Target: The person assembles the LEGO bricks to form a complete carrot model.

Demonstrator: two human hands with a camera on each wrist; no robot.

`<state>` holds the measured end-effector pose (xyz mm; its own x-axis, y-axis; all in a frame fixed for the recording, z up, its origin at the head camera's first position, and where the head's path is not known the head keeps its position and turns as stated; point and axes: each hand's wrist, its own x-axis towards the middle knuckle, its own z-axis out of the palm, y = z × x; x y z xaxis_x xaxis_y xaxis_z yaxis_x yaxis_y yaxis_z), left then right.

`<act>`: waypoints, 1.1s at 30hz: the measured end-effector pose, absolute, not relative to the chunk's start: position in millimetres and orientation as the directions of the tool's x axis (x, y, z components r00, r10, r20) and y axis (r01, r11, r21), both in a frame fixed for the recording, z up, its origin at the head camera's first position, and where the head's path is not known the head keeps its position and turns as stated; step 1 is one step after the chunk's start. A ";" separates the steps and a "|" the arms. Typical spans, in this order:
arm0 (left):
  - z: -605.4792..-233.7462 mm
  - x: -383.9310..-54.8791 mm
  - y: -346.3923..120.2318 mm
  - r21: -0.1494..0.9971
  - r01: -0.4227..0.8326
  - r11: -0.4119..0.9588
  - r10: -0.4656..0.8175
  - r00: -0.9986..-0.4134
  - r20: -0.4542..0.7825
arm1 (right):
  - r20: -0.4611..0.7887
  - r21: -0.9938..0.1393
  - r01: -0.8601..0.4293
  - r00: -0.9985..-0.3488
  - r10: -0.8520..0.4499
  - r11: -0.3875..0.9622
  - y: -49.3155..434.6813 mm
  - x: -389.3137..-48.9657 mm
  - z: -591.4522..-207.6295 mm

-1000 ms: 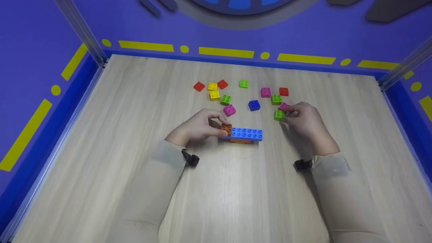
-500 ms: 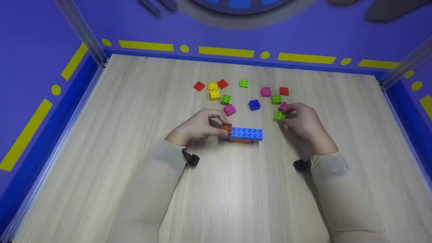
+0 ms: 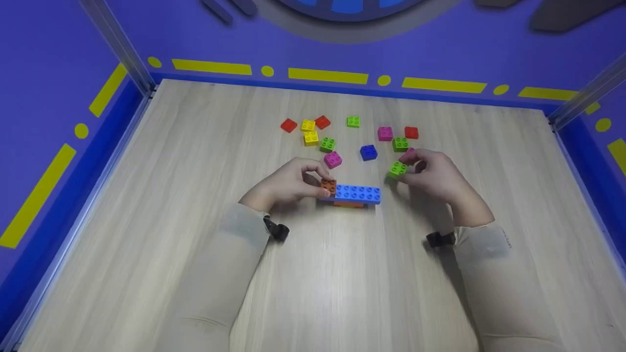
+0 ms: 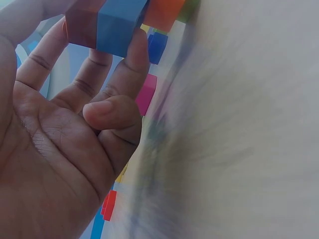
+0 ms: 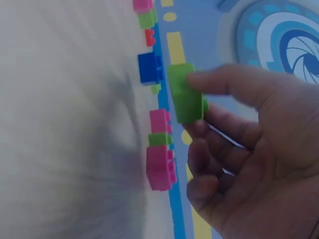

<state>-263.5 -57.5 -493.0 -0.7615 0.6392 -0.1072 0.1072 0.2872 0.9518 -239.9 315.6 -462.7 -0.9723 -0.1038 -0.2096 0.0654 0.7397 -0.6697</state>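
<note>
Left hand [image 3: 293, 181] pinches the brown brick [image 3: 329, 186] on the blue bar [image 3: 358, 193], toward the worktop's [image 3: 337, 283] left edge; pressing that overhang could tip it off the orange block [image 3: 348, 204]; right hand [image 3: 437, 173] pinches the green brick [image 3: 398, 169] above the worktop, right of the bar; a shallow grip could slip.

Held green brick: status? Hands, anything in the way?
Right hand pinching green brick, off the table. Left hand gripping brown brick atop blue bar. Pink brick near right hand, not between green brick and bar.
</note>
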 end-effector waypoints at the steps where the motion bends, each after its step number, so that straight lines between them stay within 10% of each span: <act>1: -493.0 -263.5 -57.5 0.952 0.107 0.288 0.639 -0.762 -0.107 | -0.206 -0.676 0.047 -0.970 -0.126 0.736 314.3 -239.0 -461.5; 21: -494.1 -262.4 -57.5 0.951 0.115 0.287 0.637 -0.765 -0.100 | -0.094 -0.807 -0.192 -0.892 -0.442 0.558 297.8 -229.7 -464.6; 33: -494.5 -262.7 -57.3 0.947 0.135 0.290 0.640 -0.763 -0.088 | -0.217 -0.924 0.013 -0.842 -0.494 0.383 286.8 -227.2 -474.0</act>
